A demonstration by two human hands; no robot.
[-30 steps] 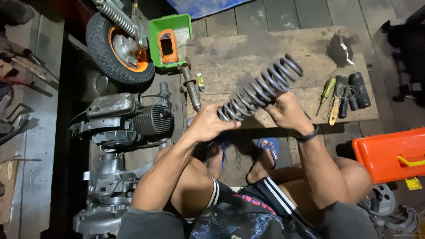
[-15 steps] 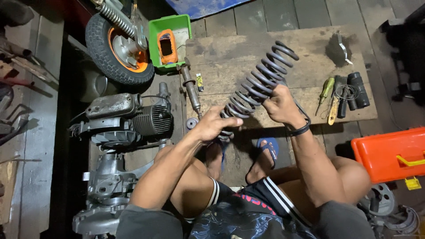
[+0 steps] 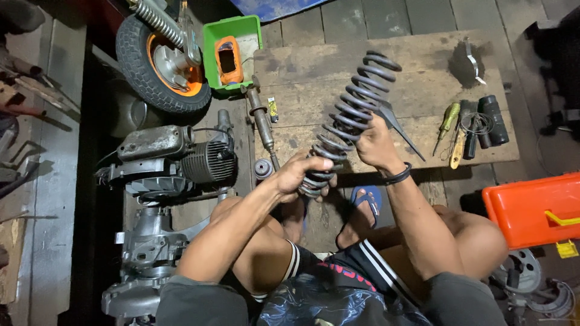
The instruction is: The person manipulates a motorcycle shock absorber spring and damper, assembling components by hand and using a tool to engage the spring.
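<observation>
**Head view: coil spring held slantwise over the board**

Head camera looks down on both my hands wrapped around a dark coil spring (image 3: pixel 349 121). Its long axis runs on a diagonal, the lower end near my knees and toward my left, the upper end pointing away from me and to my right, raised above the wooden board (image 3: pixel 417 66). My left hand (image 3: pixel 300 175) grips the lower coils, fingers curled shut around them. My right hand (image 3: pixel 376 145) clasps the spring about midway, fingers closed on the coils, a black band at the wrist.

On the board, to the right, lie a green-handled screwdriver (image 3: pixel 448 118) and dark cylindrical grips (image 3: pixel 494 119). A shock rod (image 3: pixel 262 121) lies just off the board's left edge. Further left sit an engine block (image 3: pixel 181 158), a wheel with an orange hub (image 3: pixel 163 60) and a green tray (image 3: pixel 232 51). An orange toolbox (image 3: pixel 534 208) stands at my right.
</observation>
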